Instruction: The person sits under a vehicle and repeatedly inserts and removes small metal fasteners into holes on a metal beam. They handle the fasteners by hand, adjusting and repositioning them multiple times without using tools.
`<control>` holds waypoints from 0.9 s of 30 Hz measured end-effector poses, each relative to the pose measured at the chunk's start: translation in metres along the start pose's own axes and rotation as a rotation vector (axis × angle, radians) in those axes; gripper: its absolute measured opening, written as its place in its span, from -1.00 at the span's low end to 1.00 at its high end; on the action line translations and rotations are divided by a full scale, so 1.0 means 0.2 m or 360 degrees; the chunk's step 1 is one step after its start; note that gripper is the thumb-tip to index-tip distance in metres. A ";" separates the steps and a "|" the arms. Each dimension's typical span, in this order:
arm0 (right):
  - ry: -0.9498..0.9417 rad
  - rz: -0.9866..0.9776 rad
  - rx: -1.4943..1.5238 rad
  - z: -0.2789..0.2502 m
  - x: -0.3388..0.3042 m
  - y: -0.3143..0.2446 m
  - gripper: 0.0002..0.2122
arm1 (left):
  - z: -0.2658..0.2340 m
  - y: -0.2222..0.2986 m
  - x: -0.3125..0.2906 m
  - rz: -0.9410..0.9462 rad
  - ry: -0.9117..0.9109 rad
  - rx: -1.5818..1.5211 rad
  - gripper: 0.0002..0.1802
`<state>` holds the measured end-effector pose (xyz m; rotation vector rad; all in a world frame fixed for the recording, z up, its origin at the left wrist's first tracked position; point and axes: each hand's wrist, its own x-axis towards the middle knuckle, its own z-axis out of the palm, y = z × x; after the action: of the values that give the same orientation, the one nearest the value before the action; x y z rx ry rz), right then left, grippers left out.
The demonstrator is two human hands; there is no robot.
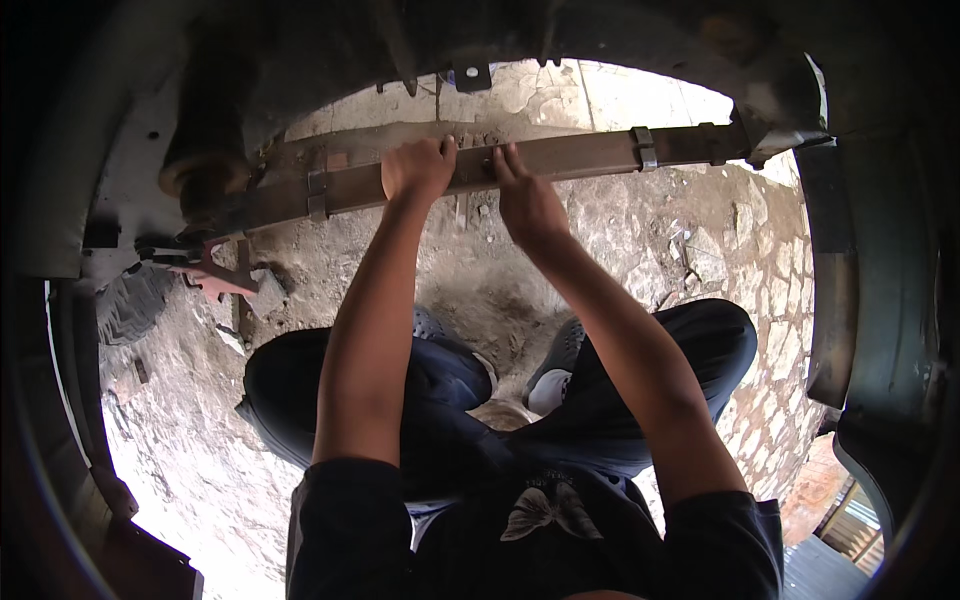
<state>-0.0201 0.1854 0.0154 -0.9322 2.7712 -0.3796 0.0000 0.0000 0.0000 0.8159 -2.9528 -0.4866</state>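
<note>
A long brown leaf spring runs across in front of me beneath a vehicle, rising slightly to the right. Metal clamps band it on the left and right. Fingers bent round the spring's middle, my left hand is closed on it; its far fingertips are hidden. Just to the right, my right hand rests against the spring with two digits stretched up its face and slightly apart. A small dark spot, perhaps a bolt or hole, shows beside those fingertips. The right hand's other fingers are hidden.
Dark vehicle bodywork arches overhead and down both sides. A cylindrical part hangs at the left. Below it are a reddish metal stand and a tyre. My bent legs lie over rough stone ground.
</note>
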 end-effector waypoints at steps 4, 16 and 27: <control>0.0036 -0.0076 0.0140 -0.04 -0.29 0.06 -0.37 | 0.05 0.06 -0.07 -0.0024 -0.0060 -0.0007 -0.49; 0.0394 0.0524 0.2736 -0.04 -0.46 0.17 -0.57 | 0.01 0.06 -0.03 -0.0006 0.0006 -0.0023 -0.51; -0.0118 0.0333 0.3121 -0.16 -0.36 0.20 -0.52 | 0.01 0.05 -0.03 0.0000 0.0037 -0.0022 -0.52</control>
<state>0.0059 0.2671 0.0411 -0.0383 1.1230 -2.1395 -0.0005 0.0118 0.0007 0.8142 -2.9251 -0.4939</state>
